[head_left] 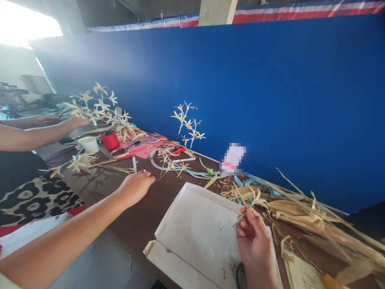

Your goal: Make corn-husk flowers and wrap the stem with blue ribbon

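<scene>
My right hand pinches the thin stem of a pale dried-husk flower, its narrow petals curling outward, above a white cardboard box lid. My left hand is over the brown table to the left of the lid. Its fingers are bent together; whatever is in them is hidden. Just beyond it are a coil of pale green cord and loose husk flowers. Part of a black loop shows beside my right wrist.
Dried husk strips spread along the right side. A co-worker's hand is among husk flowers at left, near a white cup and a red thread spool. A blue wall stands behind the table.
</scene>
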The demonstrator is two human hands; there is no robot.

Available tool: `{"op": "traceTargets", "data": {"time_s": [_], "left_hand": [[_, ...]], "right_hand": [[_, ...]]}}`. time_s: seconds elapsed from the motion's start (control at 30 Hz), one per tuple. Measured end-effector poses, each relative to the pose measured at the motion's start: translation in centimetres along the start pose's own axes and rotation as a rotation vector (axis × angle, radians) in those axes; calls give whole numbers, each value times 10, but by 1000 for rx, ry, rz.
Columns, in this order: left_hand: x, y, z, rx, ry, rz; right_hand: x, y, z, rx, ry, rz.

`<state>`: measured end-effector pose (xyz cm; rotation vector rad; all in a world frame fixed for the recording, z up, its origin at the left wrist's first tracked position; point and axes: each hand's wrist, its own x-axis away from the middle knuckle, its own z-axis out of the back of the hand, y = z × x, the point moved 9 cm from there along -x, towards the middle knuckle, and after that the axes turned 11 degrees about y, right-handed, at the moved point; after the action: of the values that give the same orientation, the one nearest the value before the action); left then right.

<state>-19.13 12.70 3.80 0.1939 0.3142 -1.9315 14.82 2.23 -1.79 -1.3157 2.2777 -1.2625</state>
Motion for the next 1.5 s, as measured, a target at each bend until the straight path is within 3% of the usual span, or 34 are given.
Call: {"op": "traceTargets", "data": {"time_s": [0.17,0.4,0.5,0.57,0.7,0.9,1.03,1.17,1.27,1.5], "left_hand": [[-1,6,7,4,40,-13],[-8,12,-17,36,-29,-37],[-20,27,-8,56,16,-48],[-35,51,5,102,88,-97],[-78,127,18,194,171,-281],[-137,235,-5,242,162,-517],[-151,277,-26,186,161,-646],[-159,291,-39,143,174,-688],[-160,293,-36,133,198,-742],[-170,280,5,137,269,-799]], "right_hand": [[-2,-3,5,-24,42,-7],[-2,2,7,-33,46,-48],[-2,2,6,-14,44,-46],[-1,2,5,-2,51,-45],[-1,2,5,6,73,-49],[-4,7,11,-60,113,-83],[-6,10,11,-71,103,-87],[-6,10,9,-75,68,-85],[-6,10,10,-81,65,-85],[-7,11,10,-101,47,-103]]}}
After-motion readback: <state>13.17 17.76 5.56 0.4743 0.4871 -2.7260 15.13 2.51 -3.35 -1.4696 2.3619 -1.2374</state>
